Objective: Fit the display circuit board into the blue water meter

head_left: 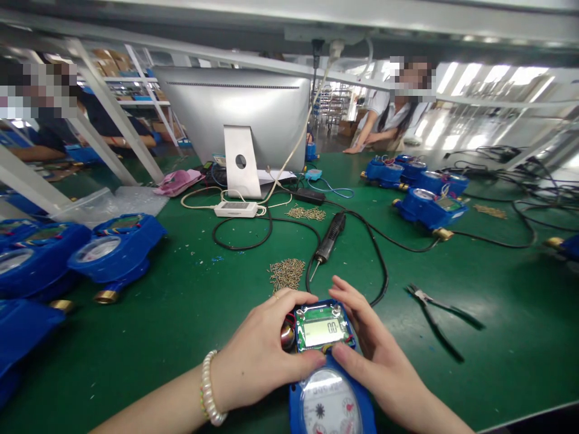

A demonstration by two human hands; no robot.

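A blue water meter point(332, 407) lies on the green table point(181, 313) at the near edge, its round dial toward me. At its far end sits an open green circuit board with an LCD screen point(322, 327) showing digits. My left hand point(260, 352) grips the meter's left side, thumb pressed at the board's near edge. My right hand point(373, 349) holds the right side, thumb meeting the left one below the screen. A pearl bracelet point(208, 389) circles my left wrist.
An electric screwdriver point(330, 238) with its black cable and a pile of screws point(286, 272) lie just beyond the meter. Black pliers point(436, 313) rest at right. Blue meters point(115, 247) crowd the left, others point(429, 205) the far right. A monitor point(239, 114) stands behind; people work beyond.
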